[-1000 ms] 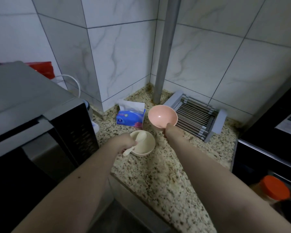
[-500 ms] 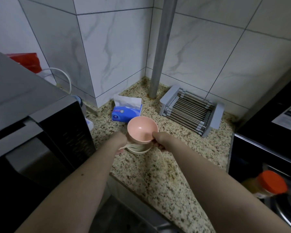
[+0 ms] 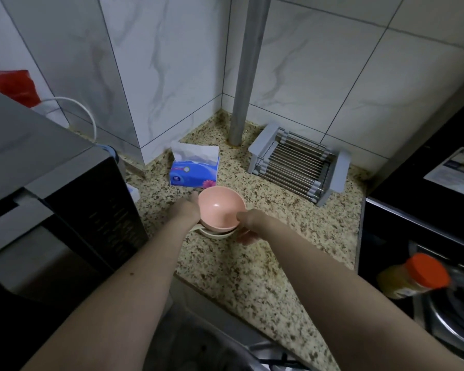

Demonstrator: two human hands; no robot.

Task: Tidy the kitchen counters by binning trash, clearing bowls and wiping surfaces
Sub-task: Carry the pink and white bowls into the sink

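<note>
A pink bowl (image 3: 220, 208) sits nested in a cream bowl (image 3: 217, 233), of which only the lower rim shows. The stack is over the speckled granite counter (image 3: 265, 253). My left hand (image 3: 186, 210) grips the stack's left side and my right hand (image 3: 248, 223) grips its right side, fingers curled under the cream rim. A pale spoon handle (image 3: 196, 229) pokes out to the left between the bowls. Whether the stack rests on the counter or is lifted I cannot tell.
A blue tissue box (image 3: 194, 171) stands just behind the bowls. A grey folding rack (image 3: 298, 163) lies to the back right beside a metal pipe (image 3: 245, 76). A microwave (image 3: 51, 199) fills the left; a sink (image 3: 206, 349) is below; an orange-lidded jar (image 3: 413, 277) and stove sit at right.
My right hand brought the pink bowl down from the back right and set it into the cream bowl. Both hands now hold the stack by its sides.
</note>
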